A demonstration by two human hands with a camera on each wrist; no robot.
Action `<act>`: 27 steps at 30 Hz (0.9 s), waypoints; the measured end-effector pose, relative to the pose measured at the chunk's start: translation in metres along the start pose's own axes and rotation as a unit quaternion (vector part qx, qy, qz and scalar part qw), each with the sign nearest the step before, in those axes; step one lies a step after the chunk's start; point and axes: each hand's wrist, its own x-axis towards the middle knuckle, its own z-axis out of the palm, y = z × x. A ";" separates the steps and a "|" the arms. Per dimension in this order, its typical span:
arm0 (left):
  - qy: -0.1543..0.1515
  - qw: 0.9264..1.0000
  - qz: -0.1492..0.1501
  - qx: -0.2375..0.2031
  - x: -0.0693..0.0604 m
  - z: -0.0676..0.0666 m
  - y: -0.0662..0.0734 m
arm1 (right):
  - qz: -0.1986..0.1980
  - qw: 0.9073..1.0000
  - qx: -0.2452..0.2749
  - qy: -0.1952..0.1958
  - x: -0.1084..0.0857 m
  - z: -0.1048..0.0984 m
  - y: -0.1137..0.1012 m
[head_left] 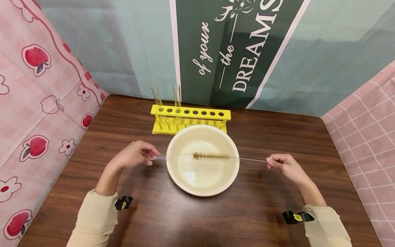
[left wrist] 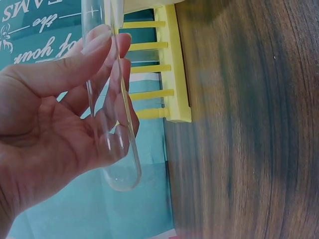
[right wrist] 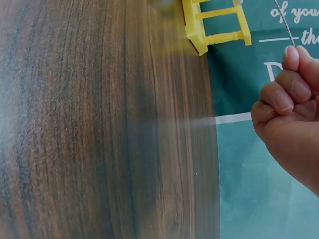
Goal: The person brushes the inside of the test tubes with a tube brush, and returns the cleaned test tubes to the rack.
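My left hand [head_left: 135, 154] pinches a clear glass test tube [left wrist: 114, 164] near its rounded closed end, thumb on one side and fingers on the other. The tube lies roughly level, its mouth over a cream bowl [head_left: 202, 192]. From the right, my right hand [head_left: 285, 166] grips the end of a test tube brush [head_left: 211, 156] by its thin twisted wire handle [right wrist: 284, 20]. The brush's tan bristles lie above the bowl, in line with the tube. Their tip is at the tube's mouth; whether it is inside I cannot tell.
Behind the bowl stands a yellow test tube rack [head_left: 191, 112], its lower front partly hidden by the bowl. Two upright glass tubes, one at the left end [head_left: 157, 97] and another nearby [head_left: 177, 97], stand in it. Cloth hangs around the brown wooden table [head_left: 197, 219].
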 end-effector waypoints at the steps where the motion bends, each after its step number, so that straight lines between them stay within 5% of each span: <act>1: 0.000 1.000 0.001 0.000 0.000 0.000 0.001 | 0.001 1.000 0.002 -0.001 0.000 0.000 0.000; 11: 0.034 0.999 0.018 0.033 0.000 0.002 0.005 | -0.011 0.996 0.087 -0.029 0.004 0.001 0.001; 19: 0.079 0.994 0.009 0.079 0.003 0.008 0.010 | -0.033 0.967 0.241 -0.072 0.003 0.000 0.006; 27: 0.094 0.991 0.008 0.099 0.001 0.011 0.014 | -0.067 0.949 0.289 -0.106 0.002 -0.001 0.011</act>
